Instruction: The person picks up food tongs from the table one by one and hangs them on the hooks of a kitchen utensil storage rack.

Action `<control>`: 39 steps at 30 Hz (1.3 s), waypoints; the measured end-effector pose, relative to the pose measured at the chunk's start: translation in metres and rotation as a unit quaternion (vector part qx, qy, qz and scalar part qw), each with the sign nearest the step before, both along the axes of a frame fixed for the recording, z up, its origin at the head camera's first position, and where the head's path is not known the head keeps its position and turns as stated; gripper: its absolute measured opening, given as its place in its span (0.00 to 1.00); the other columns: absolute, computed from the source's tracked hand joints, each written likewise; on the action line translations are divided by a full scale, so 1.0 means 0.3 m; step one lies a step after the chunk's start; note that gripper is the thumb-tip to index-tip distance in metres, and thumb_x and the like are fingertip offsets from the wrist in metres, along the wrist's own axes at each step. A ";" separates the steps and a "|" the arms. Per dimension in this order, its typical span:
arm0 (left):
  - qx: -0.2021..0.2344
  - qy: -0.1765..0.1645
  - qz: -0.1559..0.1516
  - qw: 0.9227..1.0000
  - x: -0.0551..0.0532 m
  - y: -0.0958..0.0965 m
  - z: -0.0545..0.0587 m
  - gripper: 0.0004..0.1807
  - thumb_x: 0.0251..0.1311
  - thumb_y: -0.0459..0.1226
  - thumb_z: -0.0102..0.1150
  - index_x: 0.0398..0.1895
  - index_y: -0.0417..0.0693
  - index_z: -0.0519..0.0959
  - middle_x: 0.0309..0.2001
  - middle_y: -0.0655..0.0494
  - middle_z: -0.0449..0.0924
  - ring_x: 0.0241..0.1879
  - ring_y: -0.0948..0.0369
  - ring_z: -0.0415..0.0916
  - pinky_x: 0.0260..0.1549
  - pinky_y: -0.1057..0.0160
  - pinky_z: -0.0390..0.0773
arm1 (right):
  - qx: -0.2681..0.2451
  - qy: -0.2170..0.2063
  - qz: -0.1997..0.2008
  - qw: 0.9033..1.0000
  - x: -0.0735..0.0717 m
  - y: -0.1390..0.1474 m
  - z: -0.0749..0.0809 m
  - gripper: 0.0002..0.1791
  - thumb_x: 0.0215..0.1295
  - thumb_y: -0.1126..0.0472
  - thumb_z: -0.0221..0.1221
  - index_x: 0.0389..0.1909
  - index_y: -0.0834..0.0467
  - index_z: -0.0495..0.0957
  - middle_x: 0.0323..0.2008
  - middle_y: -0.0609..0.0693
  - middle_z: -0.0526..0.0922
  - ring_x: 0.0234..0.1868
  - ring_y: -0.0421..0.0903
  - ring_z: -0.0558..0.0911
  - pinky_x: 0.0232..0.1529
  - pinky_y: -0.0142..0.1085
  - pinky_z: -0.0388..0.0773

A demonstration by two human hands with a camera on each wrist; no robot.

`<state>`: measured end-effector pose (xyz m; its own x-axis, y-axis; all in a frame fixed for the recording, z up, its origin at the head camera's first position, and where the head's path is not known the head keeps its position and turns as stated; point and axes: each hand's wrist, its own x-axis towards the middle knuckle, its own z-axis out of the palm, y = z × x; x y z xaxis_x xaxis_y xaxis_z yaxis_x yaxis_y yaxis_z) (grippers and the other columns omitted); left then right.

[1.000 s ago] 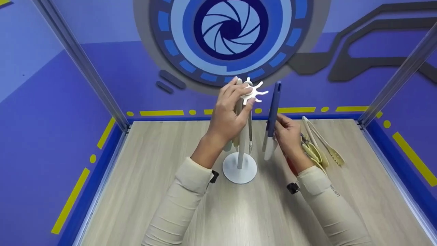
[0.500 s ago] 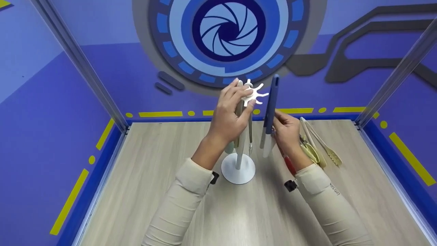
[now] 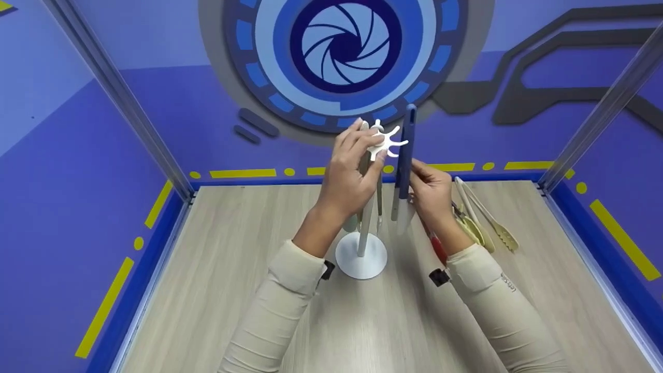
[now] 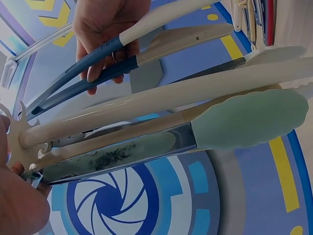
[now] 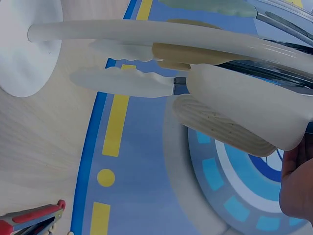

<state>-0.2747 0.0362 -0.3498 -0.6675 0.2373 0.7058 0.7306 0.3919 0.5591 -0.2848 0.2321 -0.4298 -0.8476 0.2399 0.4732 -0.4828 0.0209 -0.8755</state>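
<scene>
A white utensil stand with a star-shaped hook top (image 3: 387,145) and a round base (image 3: 361,264) stands mid-table. My left hand (image 3: 344,173) grips its top, fingers over the hooks and thumb at the side. Several tongs hang round the pole (image 4: 171,100), one with pale green tips (image 4: 249,117). My right hand (image 3: 434,191) pinches blue-handled tongs (image 3: 407,150) with pale tips (image 5: 249,105), just right of the stand. The tongs are near upright, handle end up, close by the right-hand hooks. In the head view, the right fingertips are partly hidden behind them.
On the table to the right lie several more tongs, including cream ones (image 3: 489,217) and a red-handled pair (image 3: 438,248). A blue printed wall (image 3: 290,150) closes off the table's back, with metal posts (image 3: 124,98) at the corners.
My right hand has moved left and upward with the blue-handled tongs, bringing them closer to the hooks. The left hand keeps its grip on the stand's top.
</scene>
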 end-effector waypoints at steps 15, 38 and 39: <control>-0.004 0.000 -0.004 1.000 -0.008 -0.004 -0.005 0.17 0.77 0.43 0.58 0.61 0.48 0.84 0.68 0.51 0.81 0.83 0.51 0.61 0.81 0.53 0.65 | 0.001 -0.007 0.014 1.000 -0.027 -0.009 0.013 0.12 0.72 0.73 0.62 0.52 0.70 0.88 0.38 0.40 0.94 0.34 0.34 0.89 0.40 0.28 0.87; 0.003 0.013 -0.010 1.000 -0.014 -0.003 -0.003 0.16 0.76 0.42 0.58 0.59 0.46 0.84 0.64 0.49 0.82 0.82 0.48 0.62 0.82 0.54 0.63 | -0.017 0.001 0.076 0.997 -0.036 -0.023 -0.005 0.14 0.70 0.78 0.59 0.50 0.68 0.89 0.40 0.38 0.93 0.40 0.34 0.90 0.43 0.27 0.87; 0.003 0.015 -0.011 1.000 -0.015 -0.003 -0.003 0.16 0.76 0.42 0.58 0.59 0.46 0.84 0.64 0.49 0.82 0.82 0.48 0.62 0.82 0.54 0.63 | -0.020 0.000 0.084 0.996 -0.036 -0.024 -0.005 0.15 0.70 0.79 0.59 0.49 0.65 0.90 0.40 0.38 0.93 0.40 0.34 0.90 0.44 0.27 0.87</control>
<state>-0.2792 0.0352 -0.3507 -0.6404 0.2472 0.7272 0.7557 0.3721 0.5390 -0.2956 0.2249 -0.4314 -0.8776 0.1127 0.4660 -0.4764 -0.0950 -0.8741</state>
